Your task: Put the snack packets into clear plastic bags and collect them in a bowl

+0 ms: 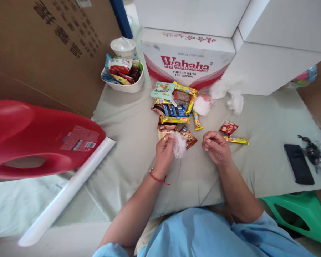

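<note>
My left hand [164, 151] is closed on a small crumpled clear plastic bag [179, 146], which hangs out to the right of its fingers. Just to the right, my right hand [217, 147] has its fingers curled and the thumb pressed in; I see nothing in them. Beyond both hands lies a heap of wrapped snacks, with a yellow snack stick [175, 120], a teal packet [162, 90] and a brown cookie packet [187, 137] among them. Past my right hand are a red snack packet [228, 127] and another yellow stick [237, 140].
A Wahaha water carton [187, 64] backs the snacks. A white basket [131, 86] of packets and a paper cup [123, 48] stand back left. A red plastic jug [42, 135] and a white roll [69, 192] lie left; a black phone [299, 164] and keys [311, 150] right.
</note>
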